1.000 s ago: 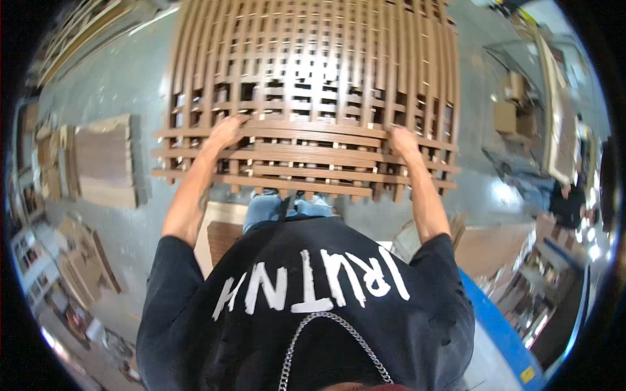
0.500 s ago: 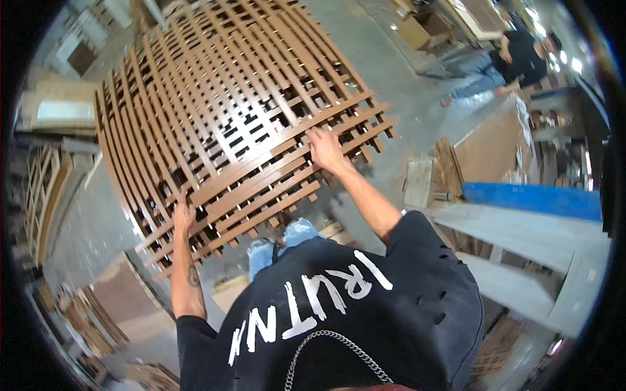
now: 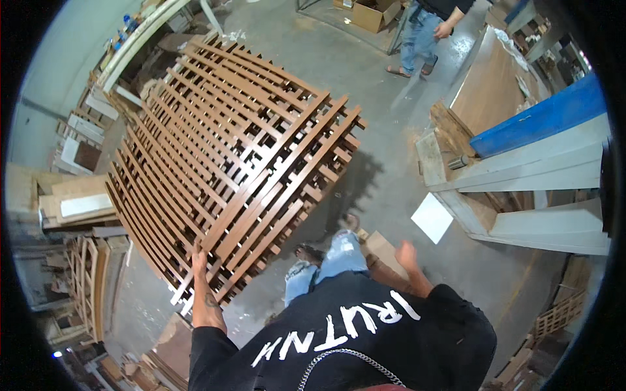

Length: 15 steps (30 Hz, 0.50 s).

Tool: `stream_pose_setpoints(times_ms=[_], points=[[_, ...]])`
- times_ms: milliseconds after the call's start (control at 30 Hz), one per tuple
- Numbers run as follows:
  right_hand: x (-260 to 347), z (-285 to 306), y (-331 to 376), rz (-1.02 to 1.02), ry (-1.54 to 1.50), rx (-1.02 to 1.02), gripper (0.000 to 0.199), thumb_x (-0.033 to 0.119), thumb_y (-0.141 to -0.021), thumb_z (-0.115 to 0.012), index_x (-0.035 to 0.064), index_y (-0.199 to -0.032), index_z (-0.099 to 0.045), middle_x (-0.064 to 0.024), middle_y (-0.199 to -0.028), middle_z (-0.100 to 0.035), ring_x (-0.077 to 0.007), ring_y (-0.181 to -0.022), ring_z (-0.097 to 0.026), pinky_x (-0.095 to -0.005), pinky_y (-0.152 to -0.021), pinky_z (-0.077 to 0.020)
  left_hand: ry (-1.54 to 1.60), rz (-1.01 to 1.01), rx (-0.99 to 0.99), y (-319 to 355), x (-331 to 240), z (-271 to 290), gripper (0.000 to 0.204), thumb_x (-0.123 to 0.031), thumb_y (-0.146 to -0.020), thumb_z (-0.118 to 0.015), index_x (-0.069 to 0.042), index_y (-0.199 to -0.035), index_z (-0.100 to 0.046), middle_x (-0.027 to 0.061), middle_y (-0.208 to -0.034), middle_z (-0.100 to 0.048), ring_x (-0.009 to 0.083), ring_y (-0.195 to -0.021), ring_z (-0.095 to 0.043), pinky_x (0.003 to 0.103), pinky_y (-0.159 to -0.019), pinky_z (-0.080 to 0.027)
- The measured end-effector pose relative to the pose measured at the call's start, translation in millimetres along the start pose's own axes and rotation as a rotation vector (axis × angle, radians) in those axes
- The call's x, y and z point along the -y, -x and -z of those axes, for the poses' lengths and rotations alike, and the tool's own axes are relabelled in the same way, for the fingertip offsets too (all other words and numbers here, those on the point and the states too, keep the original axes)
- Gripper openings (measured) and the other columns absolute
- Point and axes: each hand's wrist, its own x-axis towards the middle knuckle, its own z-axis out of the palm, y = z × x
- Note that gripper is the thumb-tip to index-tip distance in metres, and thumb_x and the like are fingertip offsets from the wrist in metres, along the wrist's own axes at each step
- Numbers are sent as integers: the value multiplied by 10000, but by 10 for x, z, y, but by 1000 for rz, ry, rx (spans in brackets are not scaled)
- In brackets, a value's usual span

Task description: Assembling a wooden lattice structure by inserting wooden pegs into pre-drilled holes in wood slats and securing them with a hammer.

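Observation:
A large stack of brown wooden lattice panels, made of crossed slats, fills the area to my front left. My left hand is on the near left part of the stack, its fingers closed round a slat of the top lattice panel. Off to the right, clear of the slats, my right hand hangs beside my body. It touches nothing I can see, and blur hides how its fingers are held.
A co-worker stands at the far right beside a cardboard box. On the right are a blue beam, a grey frame and a white sheet on the floor. Curved wooden frames lean at left.
My right hand has left the slats and dropped back to my right side. My left hand stays on the lattice. The view has turned, and the co-worker now stands more upright.

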Motion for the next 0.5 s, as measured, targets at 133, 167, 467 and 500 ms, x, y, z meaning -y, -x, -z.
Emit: stream_pose_setpoints(times_ms=[133, 167, 467, 500], points=[[-754, -434, 350, -79, -14, 19, 382, 254, -841, -591, -41, -1081, -627, -276, -1036, -643, -439, -1009, -604, -504, -873, -492, 284, -159, 224, -65, -446, -395, 580, -310, -960, -483, 25, -1426, -402, 205, -1412, -472, 277, -1309, -450, 355, -1047, -371], [-880, -562, 335, -170, -98, 103, 382, 270, -806, -610, -25, -1046, -641, -274, -1023, -646, -432, -996, -612, -508, -860, -495, 37, -31, -56, 78, -560, -405, 572, -347, -924, -513, 40, -1344, -477, 204, -1244, -572, 296, -1154, -544, 385, -964, -424], [-1380, -888, 165, -135, -427, 118, 326, 285, -803, -648, -4, -948, -695, -225, -904, -689, -402, -853, -663, -467, -761, -529, -351, -335, -147, 383, -3876, -2749, 451, -221, -866, -615, 63, -1214, -570, 288, -1148, -614, 403, -1098, -590, 424, -947, -454], [-1309, -797, 5, -178, -481, 91, 345, 292, -803, -662, -13, -960, -694, -222, -925, -691, -389, -874, -665, -455, -771, -529, -336, -479, -160, 361, -4047, -3017, 380, -145, -871, -601, 48, -1198, -579, 275, -1129, -619, 399, -1085, -592, 421, -940, -455]])
